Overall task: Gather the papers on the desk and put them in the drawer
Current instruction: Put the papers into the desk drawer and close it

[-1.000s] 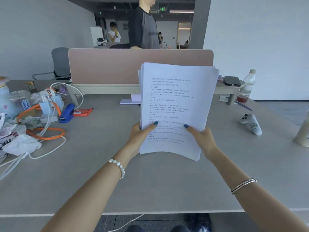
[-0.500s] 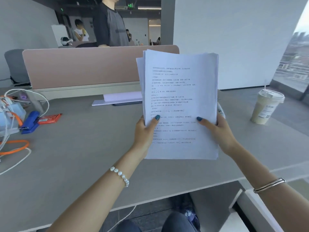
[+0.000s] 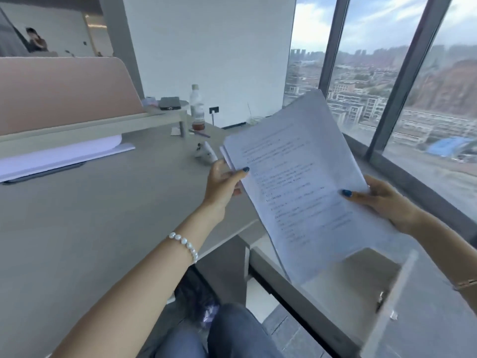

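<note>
A thick stack of printed white papers (image 3: 304, 182) is held in the air past the right end of the grey desk (image 3: 90, 228). My left hand (image 3: 223, 184) grips its left edge with the thumb on top. My right hand (image 3: 382, 200) grips its right edge, thumb on the page. The stack tilts to the right, and its lower end hangs over an open pale drawer (image 3: 371, 285) beside the desk. The lower corner of the papers is blurred, so whether it touches the drawer cannot be told.
A pink divider (image 3: 62, 91) runs along the desk's back, with a white laptop-like slab (image 3: 64, 156) below it. A plastic bottle (image 3: 197, 107), a phone (image 3: 169, 103) on a small shelf and a white controller (image 3: 206, 152) sit at the far end. Windows are to the right.
The view has swung right, from the desk middle to the desk's end and the windows. Both hands carried the paper stack right and tilted it over the open drawer.
</note>
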Motion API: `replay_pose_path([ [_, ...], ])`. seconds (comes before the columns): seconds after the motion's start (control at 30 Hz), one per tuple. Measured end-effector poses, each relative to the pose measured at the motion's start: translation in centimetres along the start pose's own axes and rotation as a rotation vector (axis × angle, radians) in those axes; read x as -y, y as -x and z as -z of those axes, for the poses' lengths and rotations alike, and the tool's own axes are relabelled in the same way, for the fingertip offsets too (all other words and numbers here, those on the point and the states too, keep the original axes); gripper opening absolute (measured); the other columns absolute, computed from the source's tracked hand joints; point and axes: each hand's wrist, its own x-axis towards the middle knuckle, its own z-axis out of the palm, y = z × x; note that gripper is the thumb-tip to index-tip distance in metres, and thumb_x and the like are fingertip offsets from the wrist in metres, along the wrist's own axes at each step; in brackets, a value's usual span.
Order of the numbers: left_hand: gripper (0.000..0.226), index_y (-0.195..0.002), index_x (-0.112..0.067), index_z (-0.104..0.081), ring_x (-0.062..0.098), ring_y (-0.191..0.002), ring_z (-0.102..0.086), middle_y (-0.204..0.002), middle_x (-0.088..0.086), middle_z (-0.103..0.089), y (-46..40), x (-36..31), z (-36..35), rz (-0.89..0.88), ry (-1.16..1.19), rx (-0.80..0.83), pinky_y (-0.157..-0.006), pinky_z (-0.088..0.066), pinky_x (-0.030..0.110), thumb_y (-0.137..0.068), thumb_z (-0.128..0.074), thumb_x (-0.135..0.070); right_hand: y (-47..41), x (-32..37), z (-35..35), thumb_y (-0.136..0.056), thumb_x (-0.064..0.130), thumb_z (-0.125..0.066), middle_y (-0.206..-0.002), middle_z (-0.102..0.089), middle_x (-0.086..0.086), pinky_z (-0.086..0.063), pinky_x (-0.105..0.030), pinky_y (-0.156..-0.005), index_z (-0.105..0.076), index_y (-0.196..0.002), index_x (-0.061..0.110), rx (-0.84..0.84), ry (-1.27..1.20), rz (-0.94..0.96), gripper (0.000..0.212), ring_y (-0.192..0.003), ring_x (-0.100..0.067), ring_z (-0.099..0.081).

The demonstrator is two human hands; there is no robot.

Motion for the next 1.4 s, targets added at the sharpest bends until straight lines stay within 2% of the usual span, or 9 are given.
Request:
replay_pose_path([
  [0.07, 0.050, -0.120, -0.023, -0.044, 0.013, -0.081, -0.062, -0.094, 0.000, -0.065, -1.2, 1.3, -1.6, -0.008, -0.083, 0.051, -0.070, -0.051, 0.024, -0.077, -0.069, -0.025, 2.1, -1.4, 3.2, -0.037, 0.048, -0.090, -0.082, -0.078, -0.004, -0.060, -0.035, -0.054, -0.069, -0.095, 0.026, 0.006, 0.012, -0.079, 0.066, -0.071, -0.024, -0.073],
  [0.1, 0.056, -0.124, -0.026, -0.043, 0.012, -0.089, -0.061, -0.100, -0.001, -0.064, -1.9, 2.0, -2.3, -0.011, -0.152, 0.089, -0.079, -0.049, 0.025, -0.075, -0.070, -0.032, 3.0, -2.1, 4.6, -0.035, 0.046, -0.091, -0.082, -0.078, -0.006, -0.059, -0.036, -0.053, -0.069, -0.097, 0.023, -0.007, 0.016, -0.121, 0.070, -0.070, -0.026, -0.073],
  [0.2, 0.064, -0.129, -0.027, -0.044, 0.014, -0.118, -0.054, -0.129, 0.003, -0.057, -4.0, 4.2, -4.2, -0.036, -0.394, 0.231, -0.101, -0.041, 0.033, -0.072, -0.067, -0.045, 4.3, -4.5, 8.7, -0.070, 0.017, -0.072, -0.091, -0.076, -0.015, -0.060, -0.051, -0.061, -0.064, -0.112, 0.016, -0.050, 0.015, -0.252, 0.042, -0.077, -0.036, -0.072],
  [0.3, 0.056, -0.130, -0.023, -0.048, 0.016, -0.130, -0.046, -0.139, 0.002, -0.052, -6.0, 6.2, -6.0, -0.066, -0.660, 0.368, -0.105, -0.034, 0.027, -0.080, -0.060, -0.045, 4.7, -7.2, 11.5, -0.079, 0.011, -0.064, -0.106, -0.071, -0.023, -0.049, -0.070, -0.079, -0.063, -0.116, 0.018, -0.023, 0.069, -0.388, 0.037, -0.092, -0.046, -0.067],
  [0.47, 0.061, -0.137, -0.025, -0.040, 0.017, -0.138, -0.034, -0.149, 0.000, -0.040, -8.6, 9.0, -8.5, -0.066, -0.897, 0.545, -0.111, -0.027, 0.029, -0.083, -0.054, -0.050, 3.7, -10.8, 13.1, -0.072, 0.020, -0.076, -0.111, -0.069, -0.024, -0.048, -0.066, -0.086, -0.063, -0.115, 0.017, 0.083, 0.067, -0.540, 0.045, -0.098, -0.047, -0.065],
  [0.63, 0.067, -0.141, -0.018, -0.033, 0.009, -0.144, -0.018, -0.155, -0.002, -0.029, -10.5, 11.0, -9.1, -0.216, -1.097, 0.591, -0.119, -0.008, 0.029, -0.086, -0.046, -0.054, 1.2, -13.6, 12.4, -0.068, 0.026, -0.077, -0.112, -0.071, -0.016, -0.057, -0.051, -0.080, -0.058, -0.121, 0.021, 0.171, 0.109, -0.621, 0.057, -0.098, -0.040, -0.067],
  [0.87, 0.069, -0.142, -0.020, -0.033, 0.006, -0.144, -0.013, -0.156, -0.006, -0.025, -10.9, 11.7, -9.0, -0.239, -1.105, 0.604, -0.119, -0.004, 0.030, -0.085, -0.040, -0.059, -2.8, -15.8, 9.9, -0.071, 0.030, -0.075, -0.110, -0.073, -0.008, -0.057, -0.049, -0.083, -0.059, -0.117, 0.025, 0.259, 0.259, -0.699, 0.049, -0.096, -0.029, -0.070],
  [1.23, 0.068, -0.139, -0.021, -0.038, 0.004, -0.143, -0.016, -0.154, -0.007, -0.029, -11.1, 12.1, -9.0, -0.231, -1.053, 0.590, -0.119, -0.005, 0.029, -0.084, -0.040, -0.061, -6.8, -20.6, 6.5, -0.079, 0.019, -0.070, -0.114, -0.069, -0.014, -0.055, -0.054, -0.085, -0.060, -0.115, 0.020, 0.300, 0.287, -0.806, 0.038, -0.096, -0.032, -0.070],
  [1.4, 0.067, -0.139, -0.021, -0.039, 0.003, -0.143, -0.016, -0.153, -0.009, -0.030, -11.0, 12.1, -9.0, -0.232, -1.045, 0.587, -0.118, -0.005, 0.027, -0.084, -0.041, -0.060, -8.0, -22.2, 4.7, -0.079, 0.029, -0.068, -0.117, -0.066, -0.006, -0.056, -0.042, -0.087, -0.058, -0.117, 0.018, 0.343, 0.509, -0.694, 0.041, -0.099, -0.021, -0.067],
])
